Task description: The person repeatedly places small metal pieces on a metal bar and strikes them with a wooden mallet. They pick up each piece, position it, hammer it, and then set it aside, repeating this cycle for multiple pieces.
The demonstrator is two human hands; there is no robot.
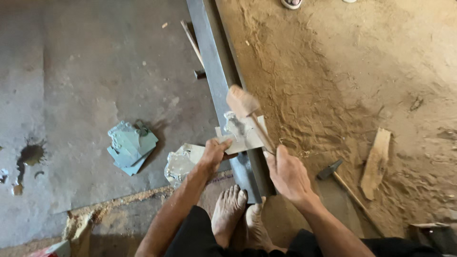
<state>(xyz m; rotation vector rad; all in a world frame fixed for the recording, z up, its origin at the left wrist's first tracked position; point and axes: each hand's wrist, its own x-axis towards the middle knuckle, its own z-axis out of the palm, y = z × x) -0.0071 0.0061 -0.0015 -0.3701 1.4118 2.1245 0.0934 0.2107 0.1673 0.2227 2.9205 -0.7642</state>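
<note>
While the bare feet (240, 214) rest by the near end of a long steel beam (216, 81), the right hand (288, 173) has its grip closed tight around a wooden mallet (245, 107). The left hand (214, 154) pinches a thin metal sheet (243, 135) lying flat on the beam, under the mallet head. A hammer (340, 178) lies on sand to the right. Farther left, cut metal pieces (131, 146) sit on the floor.

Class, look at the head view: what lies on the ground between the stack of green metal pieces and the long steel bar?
In the head view, a shiny stamped metal sheet lies between the green stack and the steel bar, close beside the left hand; elsewhere, bare concrete floor.
</note>
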